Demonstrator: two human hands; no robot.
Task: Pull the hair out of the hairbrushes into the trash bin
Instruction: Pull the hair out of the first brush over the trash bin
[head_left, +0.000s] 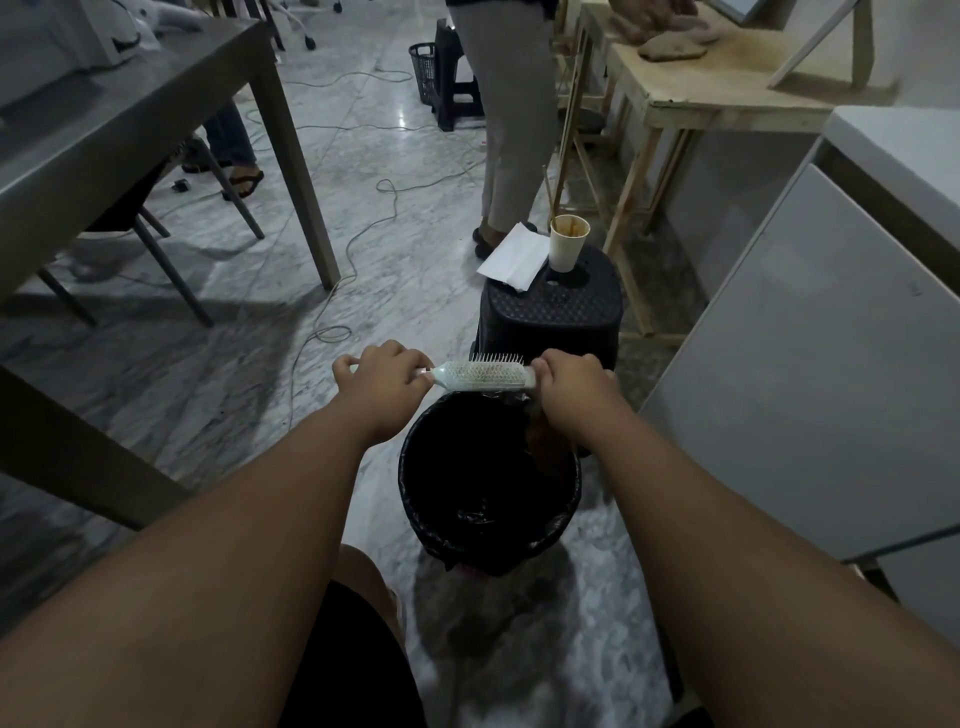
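A white hairbrush (480, 375) lies level over the far rim of a black trash bin (415, 499) lined with a black bag. Its bristles point away from me. My left hand (382, 376) grips the handle at the left end. My right hand (569, 382) has its fingers curled over the tip of the brush head at the right end. Below that hand a brownish clump, seemingly hair (543, 441), hangs inside the bin. Whether my right fingers also pinch hair is hidden.
A black stool (556, 312) just beyond the bin carries a paper cup (569, 247) and white paper (514, 257). A person's legs (511, 130) stand behind it. Grey table (130, 104) at left, white cabinet (810, 364) at right, cables (353, 244) across the marble floor.
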